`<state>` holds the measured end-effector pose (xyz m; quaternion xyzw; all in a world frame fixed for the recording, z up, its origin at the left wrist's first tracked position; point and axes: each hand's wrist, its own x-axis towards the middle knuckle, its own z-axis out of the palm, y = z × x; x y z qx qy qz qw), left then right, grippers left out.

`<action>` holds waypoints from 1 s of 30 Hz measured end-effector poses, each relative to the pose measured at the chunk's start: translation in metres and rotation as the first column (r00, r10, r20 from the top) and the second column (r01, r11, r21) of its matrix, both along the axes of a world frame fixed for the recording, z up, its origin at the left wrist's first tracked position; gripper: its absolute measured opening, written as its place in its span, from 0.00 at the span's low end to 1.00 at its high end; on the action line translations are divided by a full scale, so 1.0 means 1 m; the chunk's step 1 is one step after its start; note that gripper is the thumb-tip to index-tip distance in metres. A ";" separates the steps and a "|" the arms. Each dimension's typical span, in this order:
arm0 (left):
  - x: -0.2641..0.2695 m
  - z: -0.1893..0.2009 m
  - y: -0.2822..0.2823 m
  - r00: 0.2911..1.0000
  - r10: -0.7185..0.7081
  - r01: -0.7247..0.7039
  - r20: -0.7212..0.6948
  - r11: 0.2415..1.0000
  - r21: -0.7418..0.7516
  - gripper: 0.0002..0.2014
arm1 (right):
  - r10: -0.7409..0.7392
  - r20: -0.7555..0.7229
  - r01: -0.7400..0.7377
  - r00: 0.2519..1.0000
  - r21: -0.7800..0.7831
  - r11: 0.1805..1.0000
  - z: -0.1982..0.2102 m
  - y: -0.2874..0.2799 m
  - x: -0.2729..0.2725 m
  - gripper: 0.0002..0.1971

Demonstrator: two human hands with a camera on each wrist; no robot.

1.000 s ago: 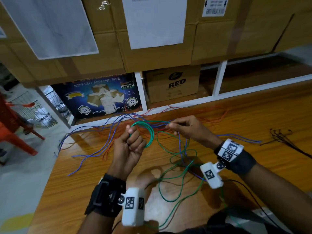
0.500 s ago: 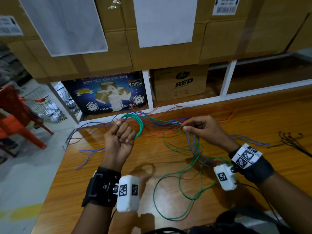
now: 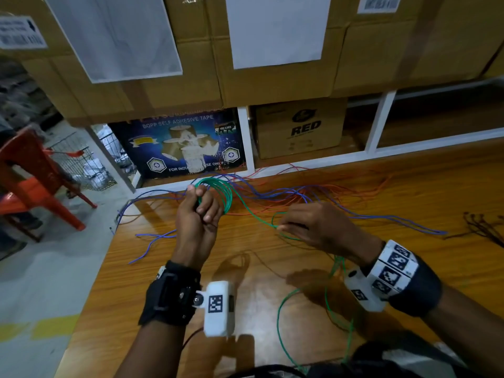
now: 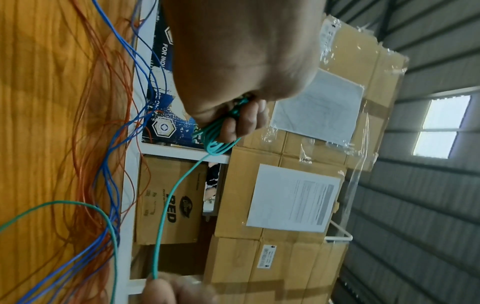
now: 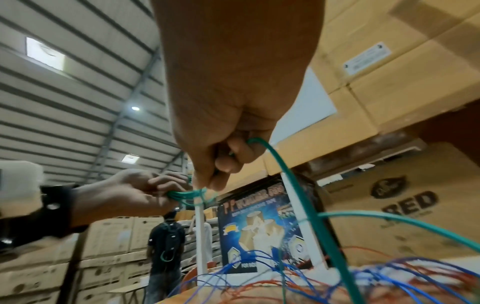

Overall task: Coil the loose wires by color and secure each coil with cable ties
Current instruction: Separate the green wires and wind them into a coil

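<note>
Wooden worktop point(image 3: 409, 192) strewn with loose blue wires point(image 3: 272, 190) and orange wires point(image 3: 341, 186). Left hand point(image 3: 197, 216) fisted round green wire coil point(image 3: 222, 193), raised above worktop. Right hand point(image 3: 313, 227) pinches the green wire's loose run point(image 3: 255, 212); black cable ties point(image 3: 482, 227), probably, far right.

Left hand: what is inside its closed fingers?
The left hand grips a green wire coil; its loops stick out above the fist, and one strand runs to the right hand. The part of the coil inside the palm is covered.
</note>
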<state>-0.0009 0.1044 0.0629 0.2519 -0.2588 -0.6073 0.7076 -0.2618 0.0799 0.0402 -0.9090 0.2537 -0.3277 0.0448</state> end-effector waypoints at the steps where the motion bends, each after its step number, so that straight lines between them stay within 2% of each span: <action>1: -0.004 -0.001 0.000 0.999 0.008 -0.008 0.041 1.000 0.004 0.13 | 0.023 -0.031 -0.024 0.999 -0.028 0.999 0.004 0.003 0.006 0.13; 5: -0.020 -0.003 -0.001 0.978 0.019 -0.019 0.208 1.000 -0.003 0.17 | 0.133 -0.050 -0.132 0.990 0.017 0.991 0.022 0.014 0.025 0.14; 9: -0.038 -0.010 0.001 0.925 0.019 -0.002 0.379 0.999 -0.043 0.18 | 0.152 0.032 -0.154 0.988 0.089 0.984 0.035 0.014 0.038 0.13; 11: -0.046 -0.013 0.005 0.882 0.021 0.012 0.470 0.998 -0.067 0.20 | 0.131 0.085 -0.137 0.988 0.058 0.989 0.041 0.008 0.041 0.11; 14: -0.054 -0.017 0.011 0.768 0.037 0.031 0.639 0.995 -0.095 0.24 | 0.067 0.088 -0.060 0.994 -0.080 0.995 0.046 -0.006 0.042 0.10; 17: -0.053 -0.016 0.011 0.713 -0.081 0.082 0.696 0.996 0.032 0.21 | 0.013 0.099 -0.006 0.995 -0.069 0.998 0.045 -0.020 0.037 0.18; 19: -0.045 -0.017 0.008 0.701 -0.210 0.154 0.682 0.978 0.143 0.19 | -0.016 0.121 0.010 0.993 0.055 0.998 0.042 -0.024 0.030 0.24; 21: -0.035 -0.015 0.008 0.660 -0.371 0.257 0.653 0.928 0.268 0.18 | -0.011 0.138 -0.027 0.990 0.270 0.962 0.037 -0.027 0.023 0.23; 22: -0.029 -0.013 0.008 0.631 -0.469 0.328 0.618 0.883 0.335 0.18 | -0.003 0.142 -0.056 0.990 0.407 0.912 0.034 -0.028 0.019 0.21; 24: -0.015 -0.008 0.008 0.602 -0.636 0.487 0.482 0.771 0.410 0.16 | 0.008 0.134 -0.093 0.991 0.645 0.758 0.026 -0.030 0.011 0.18; 25: -0.007 -0.005 0.007 0.612 -0.684 0.559 0.397 0.729 0.394 0.16 | 0.021 0.107 -0.092 0.994 0.718 0.690 0.020 -0.030 0.006 0.16; 27: 0.005 0.001 0.005 0.661 -0.716 0.648 0.225 0.696 0.311 0.15 | 0.065 0.037 -0.068 0.997 0.806 0.589 0.006 -0.031 -0.006 0.13; 28: 0.009 0.004 0.005 0.694 -0.703 0.651 0.157 0.705 0.281 0.15 | 0.086 0.009 -0.056 0.996 0.833 0.550 -0.001 -0.031 -0.012 0.11; 30: 0.016 0.008 0.004 0.773 -0.625 0.590 0.112 0.772 0.235 0.16 | 0.107 -0.039 -0.021 0.994 0.859 0.511 -0.014 -0.032 -0.024 0.08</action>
